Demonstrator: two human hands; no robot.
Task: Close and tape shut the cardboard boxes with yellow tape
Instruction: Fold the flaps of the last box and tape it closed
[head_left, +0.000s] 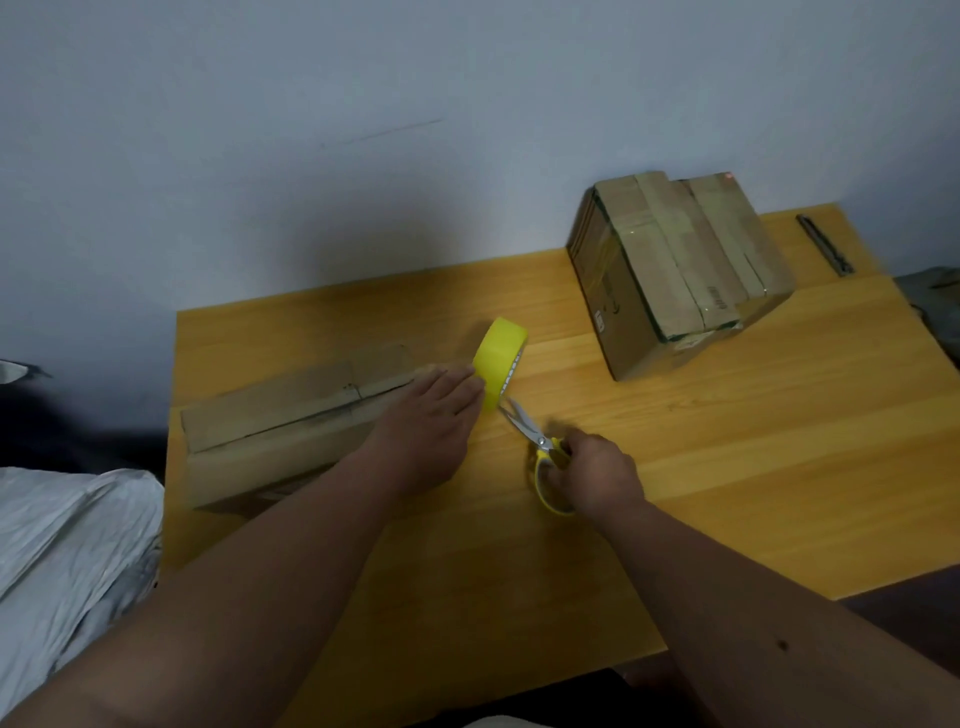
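Both forearms reach in from the near edge of the wooden desk (727, 467). The right hand (597, 475) has its grip curled through the yellow handles of a pair of scissors (540, 447), whose blades stand apart and point toward the yellow tape roll (501, 364), their tips just at its lower rim. That roll stands on edge near the middle of the desk. The left hand (426, 426) lies flat with straight fingers, its grip clamped on nothing; the fingertips touch the side of the roll, and the hand rests over the right end of a long, flat cardboard box (291, 415). This box lies along the desk's left edge, its top flaps down with a dark seam running lengthwise between them. A second, squarer cardboard box (675, 270) sits toward the far right corner, well apart from the hands, with brownish tape strips across its top. Beyond it, near the far right edge, lies a slim dark tool (826, 244), too small to identify. Crumpled white cloth (67, 545) lies beside the desk's left edge.
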